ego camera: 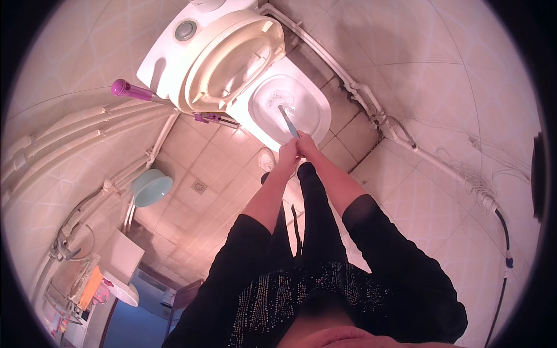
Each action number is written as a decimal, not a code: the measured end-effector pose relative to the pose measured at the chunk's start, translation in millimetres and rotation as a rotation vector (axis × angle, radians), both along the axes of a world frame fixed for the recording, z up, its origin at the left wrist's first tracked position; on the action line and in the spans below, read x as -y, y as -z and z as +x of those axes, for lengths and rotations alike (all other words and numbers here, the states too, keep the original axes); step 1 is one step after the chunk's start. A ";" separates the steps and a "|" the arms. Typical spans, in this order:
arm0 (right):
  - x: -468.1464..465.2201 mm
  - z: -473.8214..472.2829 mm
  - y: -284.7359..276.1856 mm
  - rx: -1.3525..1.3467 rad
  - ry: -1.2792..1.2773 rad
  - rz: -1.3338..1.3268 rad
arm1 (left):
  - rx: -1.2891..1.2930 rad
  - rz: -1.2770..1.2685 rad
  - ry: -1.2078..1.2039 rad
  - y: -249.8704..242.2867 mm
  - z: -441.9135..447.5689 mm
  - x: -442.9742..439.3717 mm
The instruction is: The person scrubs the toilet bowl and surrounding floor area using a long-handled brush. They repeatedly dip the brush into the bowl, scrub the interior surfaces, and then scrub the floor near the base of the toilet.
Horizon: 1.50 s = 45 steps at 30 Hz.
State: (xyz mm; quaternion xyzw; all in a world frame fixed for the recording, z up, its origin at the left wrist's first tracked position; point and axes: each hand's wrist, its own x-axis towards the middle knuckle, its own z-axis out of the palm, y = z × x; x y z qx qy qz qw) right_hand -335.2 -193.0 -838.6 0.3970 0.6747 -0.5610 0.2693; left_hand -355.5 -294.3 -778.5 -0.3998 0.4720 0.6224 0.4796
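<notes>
Both hands are together over the near rim of a white toilet bowl. My left hand and my right hand are closed around the handle of a toilet brush, blue-grey in colour. The brush slants down into the bowl, where bubbly water hides its head. Behind the bowl the cream toilet seat and lid stand raised against the white cistern, which has a round flush button on top.
A purple-handled tool leans beside the cistern on the left. A turquoise basin hangs near the left wall pipes. White pipes run along the right wall, with a dark hose further down. A drain lies in the tiled floor.
</notes>
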 end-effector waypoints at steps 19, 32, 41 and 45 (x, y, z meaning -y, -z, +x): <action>0.8 1.0 -177.1 -0.110 0.175 -0.122 | -0.411 -0.105 -0.078 -63.5 -26.0 -29.5; -49.7 36.8 -157.0 -0.127 0.577 -0.279 | -0.632 -0.276 0.410 -13.1 -4.1 -102.3; -42.4 98.5 -190.6 -0.115 0.654 -0.293 | -0.622 -0.224 0.490 -45.3 58.3 -101.7; -31.5 98.9 -177.9 -0.271 0.752 -0.461 | -0.633 -0.285 0.564 -34.6 51.8 -91.9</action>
